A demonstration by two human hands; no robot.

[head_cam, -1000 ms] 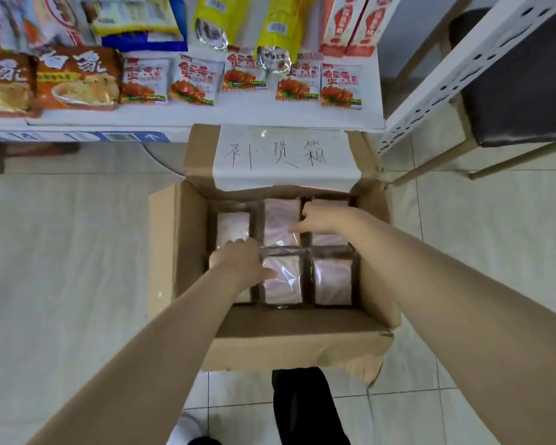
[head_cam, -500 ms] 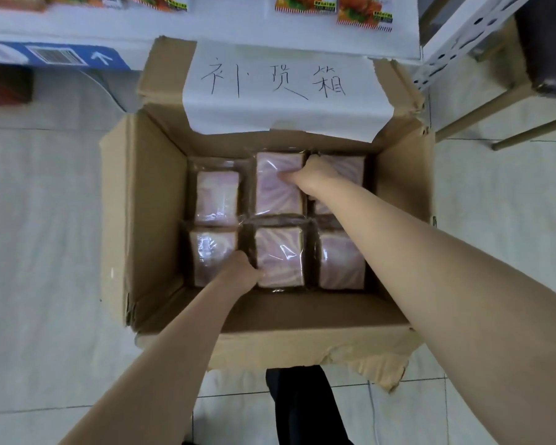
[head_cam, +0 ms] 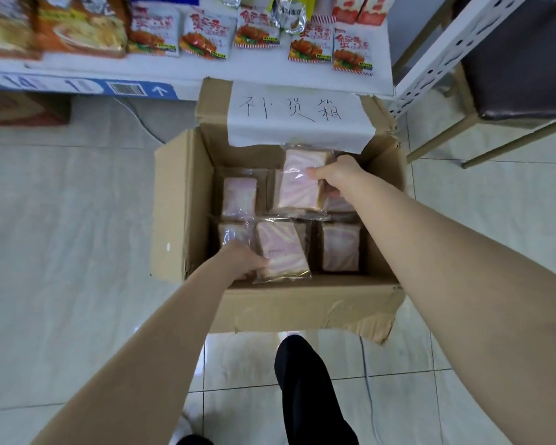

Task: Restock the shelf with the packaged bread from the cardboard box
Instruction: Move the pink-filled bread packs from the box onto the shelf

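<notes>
We look down into an open cardboard box [head_cam: 180,203] on the tiled floor [head_cam: 61,220], set against the near edge of a low white shelf [head_cam: 270,77]. Half a second ago both our hands were pressed down among six flat packs of pink-and-white sliced bread lying in two rows. Now each hand has a pack and has raised it out of its row.

Our left hand [head_cam: 239,260], at the near left of the box, has its fingers [head_cam: 260,261] curled round the left edge of the near pack [head_cam: 281,250], which tilts up above its neighbours. Our right hand [head_cam: 333,175], at the far right, pinches the right edge of the far pack [head_cam: 300,181] between thumb and fingers. That pack is lifted almost to the handwritten paper label [head_cam: 299,117] on the far flap.

Other packs lie flat in the box: one at the far left [head_cam: 239,197], one at the near right [head_cam: 341,248], and others partly hidden under the raised packs and hands. The shelf beyond holds rows of snack packets [head_cam: 203,36], with bare white space along its near edge.

We judge that the picking-up is done for this pair. What follows is carrying them over the far flap to the shelf, where no bread sits yet.
</notes>
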